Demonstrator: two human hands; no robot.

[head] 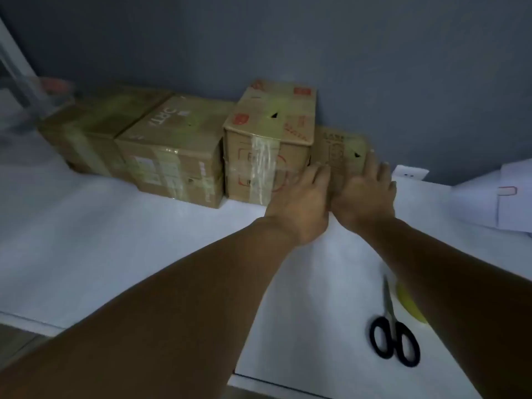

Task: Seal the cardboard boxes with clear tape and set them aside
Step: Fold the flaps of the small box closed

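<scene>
Several taped cardboard boxes stand in a row against the grey wall on a white table [144,240]. A small box [341,149] sits at the row's right end, beside a taller box [267,139] with crinkled clear tape down its front. My left hand [302,201] and my right hand [367,194] lie side by side with straight fingers against the small box's near face, hiding most of it. Two more boxes [172,151] [89,133] stand further left.
Black-handled scissors [393,329] lie on the table near the front right, next to a yellow-green thing [410,305] partly under my right forearm. A white wall socket [410,172] and a white object [495,197] sit at the right. Clear plastic items [34,93] stand at the back left.
</scene>
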